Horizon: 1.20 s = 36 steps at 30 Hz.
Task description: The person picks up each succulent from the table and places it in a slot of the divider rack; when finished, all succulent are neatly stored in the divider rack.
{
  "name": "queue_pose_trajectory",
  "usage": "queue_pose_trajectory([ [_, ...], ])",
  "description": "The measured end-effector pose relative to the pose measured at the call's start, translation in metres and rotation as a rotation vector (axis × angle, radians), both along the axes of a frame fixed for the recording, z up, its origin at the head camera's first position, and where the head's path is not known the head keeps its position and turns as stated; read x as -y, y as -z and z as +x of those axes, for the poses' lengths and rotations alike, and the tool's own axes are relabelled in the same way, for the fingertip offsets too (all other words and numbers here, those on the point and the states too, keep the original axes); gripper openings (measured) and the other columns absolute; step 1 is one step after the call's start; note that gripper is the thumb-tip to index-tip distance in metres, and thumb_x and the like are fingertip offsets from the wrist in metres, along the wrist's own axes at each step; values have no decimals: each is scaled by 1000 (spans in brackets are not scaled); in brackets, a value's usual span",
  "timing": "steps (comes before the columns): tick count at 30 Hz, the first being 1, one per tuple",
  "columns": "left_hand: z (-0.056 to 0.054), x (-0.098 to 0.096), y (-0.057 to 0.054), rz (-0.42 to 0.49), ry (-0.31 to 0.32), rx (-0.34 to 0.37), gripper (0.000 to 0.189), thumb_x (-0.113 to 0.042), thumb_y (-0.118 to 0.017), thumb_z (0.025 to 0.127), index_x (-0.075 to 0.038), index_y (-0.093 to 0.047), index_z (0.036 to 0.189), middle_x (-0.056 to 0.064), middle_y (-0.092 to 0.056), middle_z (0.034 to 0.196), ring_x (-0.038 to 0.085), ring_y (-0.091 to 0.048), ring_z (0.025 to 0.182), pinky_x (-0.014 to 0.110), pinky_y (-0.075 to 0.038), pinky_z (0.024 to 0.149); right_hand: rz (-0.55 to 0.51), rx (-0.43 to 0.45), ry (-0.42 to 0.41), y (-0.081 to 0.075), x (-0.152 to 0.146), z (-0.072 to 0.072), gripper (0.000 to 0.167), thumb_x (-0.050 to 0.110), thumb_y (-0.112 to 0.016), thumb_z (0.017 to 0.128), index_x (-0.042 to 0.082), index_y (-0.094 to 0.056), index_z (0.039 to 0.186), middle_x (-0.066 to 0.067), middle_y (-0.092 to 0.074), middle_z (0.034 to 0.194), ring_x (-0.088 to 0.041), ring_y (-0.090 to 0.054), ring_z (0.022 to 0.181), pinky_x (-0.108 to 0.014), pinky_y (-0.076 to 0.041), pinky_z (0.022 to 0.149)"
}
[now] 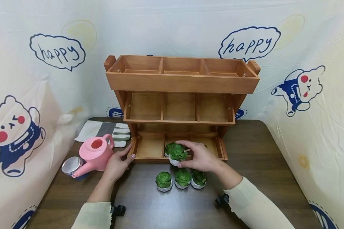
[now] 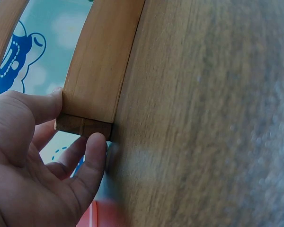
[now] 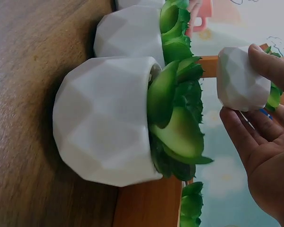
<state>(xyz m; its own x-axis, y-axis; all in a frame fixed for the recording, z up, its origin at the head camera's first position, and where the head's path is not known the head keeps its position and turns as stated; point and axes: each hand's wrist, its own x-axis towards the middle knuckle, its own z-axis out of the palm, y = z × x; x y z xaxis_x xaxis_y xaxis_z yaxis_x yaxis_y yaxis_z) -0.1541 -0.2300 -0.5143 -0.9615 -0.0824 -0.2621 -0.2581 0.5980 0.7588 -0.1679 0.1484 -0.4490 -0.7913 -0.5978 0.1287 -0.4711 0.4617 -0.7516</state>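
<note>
My right hand (image 1: pixel 200 157) pinches a potted succulent (image 1: pixel 176 154) by its white faceted pot, in front of the middle of the wooden shelf's bottom tier (image 1: pixel 149 160). In the right wrist view, the thumb lies on one side of that pot (image 3: pixel 241 78) and the fingers on the other. Just behind the held plant, the leaves of another succulent (image 1: pixel 168 147) show in the bottom tier. At the tier's left end, my left hand (image 1: pixel 117 163) grips the wooden corner (image 2: pixel 85 124) between thumb and fingers. Three potted succulents (image 1: pixel 164 180) stand in a row on the table before the shelf.
Left of the shelf stand a pink watering can (image 1: pixel 94 154) and a round silver-lidded container (image 1: pixel 72 165). Grey-and-white gloves (image 1: pixel 103 130) lie behind them. The shelf's upper tiers (image 1: pixel 179 83) rise above my hands, each with three compartments. A printed cloth (image 1: pixel 166 28) surrounds the table.
</note>
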Motion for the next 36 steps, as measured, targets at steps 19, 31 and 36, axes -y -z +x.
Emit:
queue_pose_trajectory([
  [19,2,-2,-3,-7,-6,0,69,-42,-70,99,-30,-40,160,24,-46,154,26,-63,74,33,-53,71,-14,50,-65,1,29,-16,80,33,-89,83,28,-50,153,0,-66,133,-20,-65,117,-42,-58,91],
  [31,0,-2,-1,-2,-6,-8,68,-41,-70,99,-31,-41,160,24,-48,152,27,-63,72,34,-51,69,74,6,-79,-3,47,-25,81,38,-88,84,31,-48,154,5,-67,130,-6,-64,110,-36,-55,93],
  [36,0,-1,-1,-3,-4,-11,69,-42,-70,99,-31,-41,160,24,-50,150,27,-62,72,34,-51,68,118,-37,-83,-3,54,-31,80,38,-88,83,30,-50,153,6,-68,127,-5,-64,107,-33,-52,96],
])
